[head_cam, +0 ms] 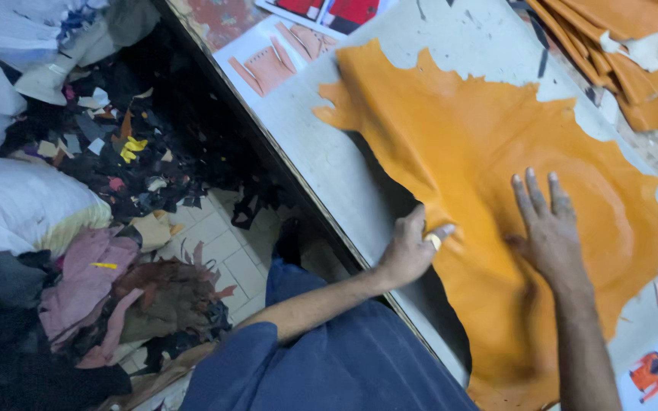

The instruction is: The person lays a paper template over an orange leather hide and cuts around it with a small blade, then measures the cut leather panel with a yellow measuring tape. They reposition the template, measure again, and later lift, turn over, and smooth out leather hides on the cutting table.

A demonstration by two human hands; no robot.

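I am pressing my right hand [548,228] flat on the orange leather hide [489,190], fingers spread and open, gripping nothing, palm resting near the middle of the skin. My left hand [411,251] is curling around the hide's near edge, fingers closed over the rim with the thumb pointing toward my right hand; something small and pale is showing at that thumb, but I cannot tell what it is. The hide is lying spread over the grey worktable [306,144], stretching away beyond my fingertips and hanging down over the table edge below my wrists.

I am judging it soft and limp, since it drapes and ripples under my left fingers, and fairly light for its spread. The surface looks matt, so it should not be slipping much beneath a flat palm. The ragged edge seems the best place for taking hold.

Beyond my right fingertips a stack of orange hides [618,53] is lying. Beyond my left knuckles paper glove patterns [283,57] are sitting on the table. Left of my left elbow, leather scraps [116,152] are heaped on the floor.
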